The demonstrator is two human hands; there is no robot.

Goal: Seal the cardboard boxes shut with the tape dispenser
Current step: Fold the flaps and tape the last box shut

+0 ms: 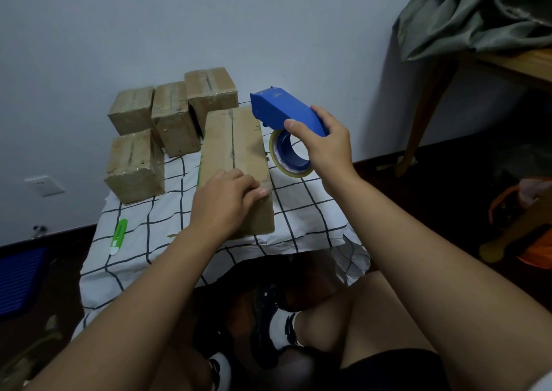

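Long box (236, 163) lies mid-cloth (298, 211), seam up. Left hand (227, 202) rests on box's near end, fingers loosely bent, pressing top. Right hand (324, 145) grips blue dispenser (283, 112), raised just right of box, tape roll (291, 154) beneath. Four smaller boxes (134, 166) left of and behind long box. Green cutter (118, 236) near-left of box, on cloth.
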